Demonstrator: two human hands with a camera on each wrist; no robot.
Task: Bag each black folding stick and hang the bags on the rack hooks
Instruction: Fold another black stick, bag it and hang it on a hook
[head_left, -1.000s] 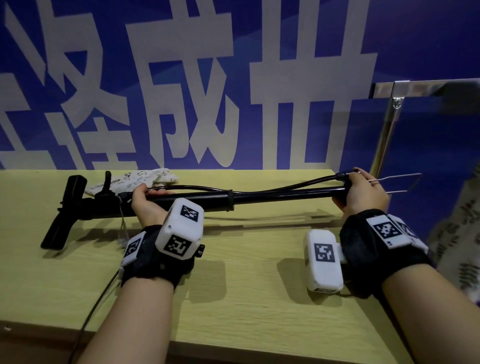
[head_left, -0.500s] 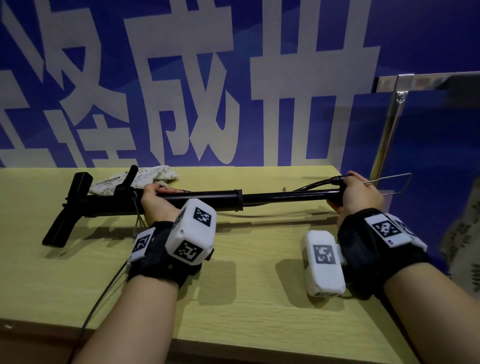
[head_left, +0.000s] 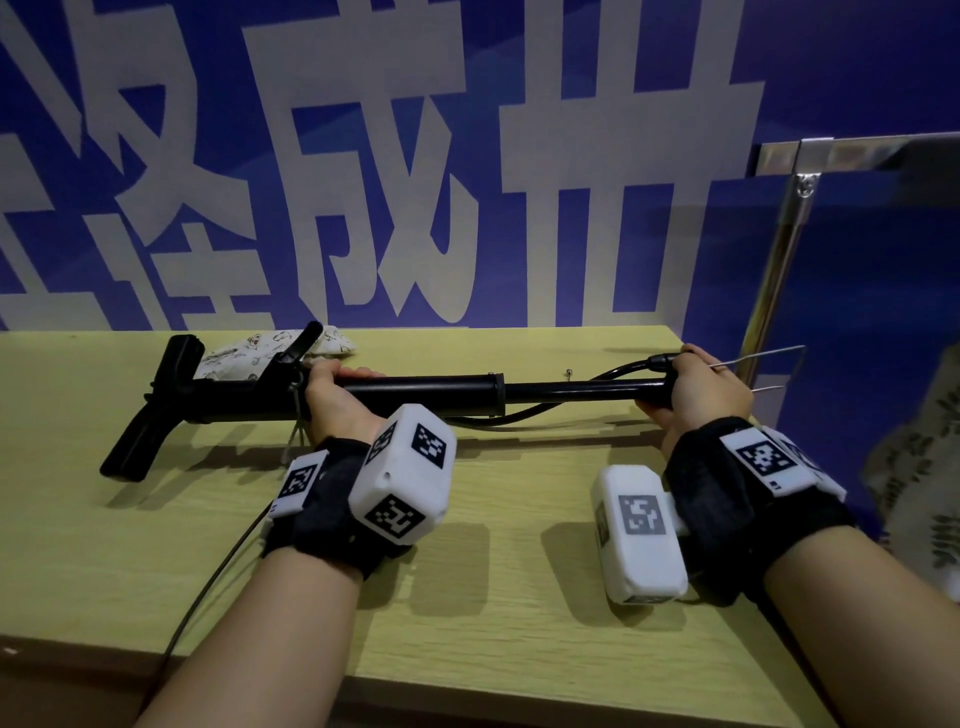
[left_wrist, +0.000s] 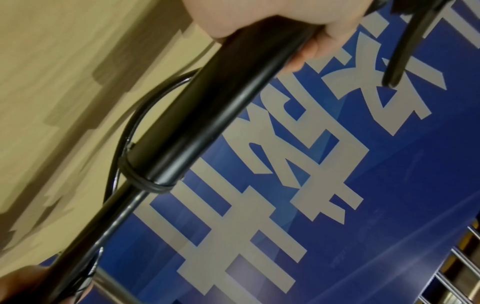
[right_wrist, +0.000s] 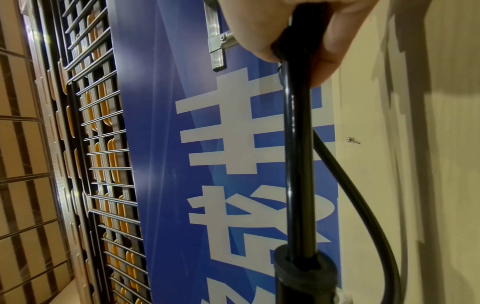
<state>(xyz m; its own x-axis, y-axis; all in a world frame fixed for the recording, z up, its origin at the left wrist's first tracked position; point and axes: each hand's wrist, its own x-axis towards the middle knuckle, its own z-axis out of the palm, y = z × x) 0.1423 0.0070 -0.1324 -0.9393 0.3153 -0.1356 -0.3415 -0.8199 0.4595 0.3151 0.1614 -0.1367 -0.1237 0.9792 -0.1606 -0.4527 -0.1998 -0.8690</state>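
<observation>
A long black folding stick with a T-handle at its left end hangs level just above the table. My left hand grips its thick tube near the handle; the left wrist view shows the fingers of that hand wrapped round the tube. My right hand grips the thin rod's right end, where a bent wire piece sticks out. A thin black hose sags beside the rod. A patterned cloth bag lies crumpled behind the handle.
The pale wooden table stands against a blue wall with large white characters. A metal rack post rises at the table's right end. A small screw lies near the back edge. A wire grid stands further right.
My hands have come closer together and the thin rod has slid further into the thick tube. The hose now sags below the stick instead of arching above it.
</observation>
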